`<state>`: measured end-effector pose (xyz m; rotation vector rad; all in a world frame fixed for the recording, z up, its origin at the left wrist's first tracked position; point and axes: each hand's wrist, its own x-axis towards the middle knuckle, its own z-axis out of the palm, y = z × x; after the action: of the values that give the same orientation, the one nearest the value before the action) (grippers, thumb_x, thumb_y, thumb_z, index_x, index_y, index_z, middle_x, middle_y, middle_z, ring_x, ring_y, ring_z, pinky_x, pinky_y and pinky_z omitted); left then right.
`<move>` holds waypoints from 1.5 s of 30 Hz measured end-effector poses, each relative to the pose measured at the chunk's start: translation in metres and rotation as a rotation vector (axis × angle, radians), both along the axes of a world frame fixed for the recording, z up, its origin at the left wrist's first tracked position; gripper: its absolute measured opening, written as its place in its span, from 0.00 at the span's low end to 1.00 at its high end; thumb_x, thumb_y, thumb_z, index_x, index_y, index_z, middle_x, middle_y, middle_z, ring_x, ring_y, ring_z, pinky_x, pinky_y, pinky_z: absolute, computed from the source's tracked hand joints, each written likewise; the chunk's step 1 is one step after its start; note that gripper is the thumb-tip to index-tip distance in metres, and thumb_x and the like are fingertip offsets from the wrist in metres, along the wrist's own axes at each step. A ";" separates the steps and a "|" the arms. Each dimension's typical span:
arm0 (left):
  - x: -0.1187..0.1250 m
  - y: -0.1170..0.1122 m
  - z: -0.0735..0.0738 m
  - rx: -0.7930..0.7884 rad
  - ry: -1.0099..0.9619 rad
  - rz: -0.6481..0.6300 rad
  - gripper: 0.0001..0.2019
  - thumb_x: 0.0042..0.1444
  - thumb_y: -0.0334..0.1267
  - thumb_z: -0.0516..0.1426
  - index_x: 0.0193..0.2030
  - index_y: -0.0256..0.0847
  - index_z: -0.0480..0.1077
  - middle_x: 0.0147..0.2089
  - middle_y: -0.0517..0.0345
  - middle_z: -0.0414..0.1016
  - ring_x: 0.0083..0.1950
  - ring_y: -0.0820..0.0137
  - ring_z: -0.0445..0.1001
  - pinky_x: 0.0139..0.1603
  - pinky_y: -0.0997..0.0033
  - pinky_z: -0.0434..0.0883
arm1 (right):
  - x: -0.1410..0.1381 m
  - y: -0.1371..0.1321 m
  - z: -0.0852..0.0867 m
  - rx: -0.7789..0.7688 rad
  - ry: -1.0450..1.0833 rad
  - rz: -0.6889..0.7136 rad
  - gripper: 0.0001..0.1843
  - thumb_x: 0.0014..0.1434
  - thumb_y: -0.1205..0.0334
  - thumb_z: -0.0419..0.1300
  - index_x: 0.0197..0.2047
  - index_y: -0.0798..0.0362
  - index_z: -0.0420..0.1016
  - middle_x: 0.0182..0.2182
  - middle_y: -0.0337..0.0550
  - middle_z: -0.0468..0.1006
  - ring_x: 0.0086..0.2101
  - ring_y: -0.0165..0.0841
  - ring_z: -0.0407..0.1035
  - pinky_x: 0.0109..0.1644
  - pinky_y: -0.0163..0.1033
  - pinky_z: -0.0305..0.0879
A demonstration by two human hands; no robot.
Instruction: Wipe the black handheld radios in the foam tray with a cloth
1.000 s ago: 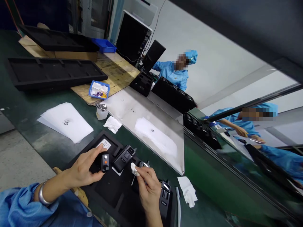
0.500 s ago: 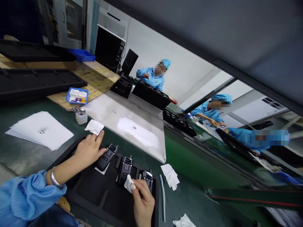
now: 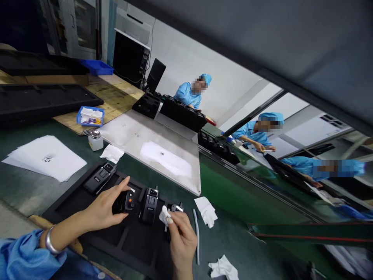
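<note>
The green surface (image 3: 233,194) stretched away ahead of my hands, with co-workers in blue beyond. A black foam tray (image 3: 87,217) lay under both hands. My left hand (image 3: 101,208) grasped a small orange-buttoned radio (image 3: 126,201), its long axis pointing away from me. Just right of it, my right hand (image 3: 182,237) pinched a white wipe (image 3: 164,215).

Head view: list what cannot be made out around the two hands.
- Radio by the right hand: mostly hidden behind the fingers and white wipe.
- Small device in the left hand: body covered by the palm.
- Print on the paper stack: too small.
- Black tray: near edge hidden by the blue sleeve.
</note>
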<state>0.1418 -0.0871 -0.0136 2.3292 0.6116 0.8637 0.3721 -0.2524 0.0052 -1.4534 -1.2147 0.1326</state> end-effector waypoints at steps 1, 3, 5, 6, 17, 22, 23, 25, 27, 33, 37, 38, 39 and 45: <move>-0.007 -0.006 -0.002 -0.008 -0.038 -0.013 0.49 0.56 0.34 0.60 0.77 0.45 0.34 0.58 0.49 0.74 0.57 0.62 0.75 0.59 0.60 0.73 | -0.005 0.008 0.006 0.000 -0.034 0.047 0.12 0.63 0.70 0.61 0.45 0.46 0.82 0.35 0.41 0.77 0.35 0.32 0.73 0.36 0.35 0.69; -0.014 -0.015 -0.005 -0.016 -0.068 -0.015 0.48 0.56 0.33 0.60 0.77 0.44 0.35 0.58 0.48 0.74 0.57 0.62 0.75 0.60 0.59 0.74 | -0.020 0.028 0.019 -0.008 -0.139 0.163 0.15 0.64 0.72 0.59 0.48 0.45 0.81 0.36 0.41 0.76 0.36 0.31 0.71 0.37 0.36 0.68; -0.016 -0.019 -0.006 -0.009 -0.087 -0.019 0.48 0.55 0.32 0.60 0.77 0.42 0.36 0.59 0.47 0.74 0.58 0.61 0.75 0.60 0.58 0.74 | -0.035 0.049 0.030 -0.043 -0.289 0.290 0.16 0.65 0.72 0.59 0.48 0.43 0.81 0.35 0.41 0.75 0.37 0.32 0.70 0.40 0.39 0.67; -0.017 -0.019 -0.007 -0.003 -0.099 -0.021 0.48 0.55 0.32 0.60 0.77 0.42 0.37 0.59 0.46 0.74 0.58 0.60 0.75 0.60 0.57 0.74 | -0.042 0.058 0.034 -0.069 -0.357 0.344 0.15 0.65 0.71 0.59 0.47 0.42 0.81 0.36 0.41 0.75 0.38 0.33 0.69 0.42 0.41 0.66; -0.025 -0.015 -0.017 -0.082 -0.176 0.002 0.48 0.55 0.32 0.60 0.77 0.43 0.37 0.61 0.44 0.72 0.60 0.59 0.75 0.61 0.54 0.74 | -0.065 0.087 0.035 -0.282 -0.222 0.430 0.14 0.62 0.69 0.64 0.45 0.41 0.83 0.34 0.37 0.78 0.37 0.32 0.71 0.44 0.41 0.67; -0.026 -0.011 -0.025 -0.135 -0.225 -0.030 0.50 0.55 0.33 0.62 0.77 0.43 0.34 0.60 0.46 0.73 0.60 0.61 0.74 0.61 0.55 0.73 | -0.044 0.099 0.032 -0.289 -0.358 0.182 0.11 0.61 0.70 0.61 0.39 0.46 0.84 0.31 0.40 0.77 0.34 0.33 0.69 0.42 0.42 0.65; -0.026 -0.011 -0.026 -0.139 -0.226 -0.023 0.50 0.55 0.33 0.62 0.77 0.43 0.34 0.60 0.46 0.74 0.60 0.61 0.74 0.61 0.55 0.74 | -0.042 0.097 0.033 -0.272 -0.348 0.173 0.11 0.62 0.70 0.61 0.40 0.46 0.84 0.31 0.41 0.77 0.35 0.34 0.69 0.41 0.42 0.65; -0.027 -0.011 -0.026 -0.139 -0.219 -0.013 0.50 0.55 0.34 0.62 0.77 0.42 0.34 0.59 0.46 0.74 0.59 0.61 0.75 0.61 0.55 0.74 | -0.045 0.091 0.038 -0.219 -0.339 0.257 0.12 0.64 0.68 0.60 0.43 0.44 0.83 0.34 0.40 0.77 0.38 0.34 0.69 0.44 0.43 0.66; -0.027 -0.012 -0.026 -0.105 -0.218 -0.016 0.49 0.55 0.33 0.62 0.77 0.42 0.36 0.60 0.46 0.74 0.59 0.61 0.75 0.60 0.56 0.74 | -0.055 0.086 0.044 -0.179 -0.434 0.377 0.13 0.66 0.67 0.59 0.45 0.41 0.81 0.36 0.39 0.77 0.40 0.34 0.68 0.53 0.49 0.64; -0.028 -0.015 -0.021 -0.011 -0.254 -0.017 0.48 0.54 0.30 0.61 0.77 0.40 0.39 0.57 0.44 0.76 0.58 0.59 0.76 0.59 0.54 0.76 | -0.044 0.084 0.039 -0.192 -0.728 0.396 0.18 0.64 0.72 0.57 0.47 0.37 0.79 0.37 0.36 0.77 0.41 0.35 0.65 0.64 0.62 0.49; -0.029 -0.015 -0.020 -0.026 -0.263 -0.021 0.48 0.55 0.31 0.60 0.77 0.40 0.37 0.57 0.45 0.76 0.57 0.59 0.76 0.59 0.54 0.76 | -0.029 0.076 0.030 -0.183 -0.703 0.238 0.18 0.64 0.73 0.57 0.48 0.40 0.78 0.34 0.37 0.76 0.38 0.34 0.66 0.61 0.60 0.53; -0.029 -0.014 -0.021 -0.025 -0.264 -0.022 0.48 0.55 0.31 0.61 0.77 0.39 0.37 0.57 0.44 0.76 0.57 0.59 0.76 0.59 0.54 0.76 | -0.032 0.074 0.032 -0.162 -0.670 0.235 0.18 0.64 0.73 0.57 0.49 0.40 0.77 0.35 0.38 0.76 0.39 0.34 0.67 0.61 0.60 0.53; -0.029 -0.014 -0.021 -0.021 -0.264 -0.025 0.48 0.55 0.31 0.60 0.77 0.39 0.38 0.57 0.44 0.76 0.57 0.59 0.76 0.59 0.54 0.76 | -0.038 0.072 0.035 -0.145 -0.651 0.255 0.19 0.64 0.73 0.57 0.51 0.40 0.76 0.37 0.38 0.76 0.40 0.34 0.67 0.62 0.60 0.52; -0.031 -0.013 -0.025 -0.003 -0.261 -0.002 0.47 0.55 0.30 0.61 0.76 0.37 0.40 0.57 0.43 0.75 0.58 0.60 0.76 0.60 0.55 0.75 | -0.052 0.077 0.038 -0.200 -0.813 0.407 0.19 0.63 0.71 0.56 0.52 0.40 0.76 0.38 0.37 0.78 0.42 0.36 0.65 0.67 0.66 0.40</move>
<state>0.1104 -0.1001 -0.0383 2.1655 0.4978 1.1409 0.3203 -0.1750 0.0428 -1.4527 -2.2103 -0.0786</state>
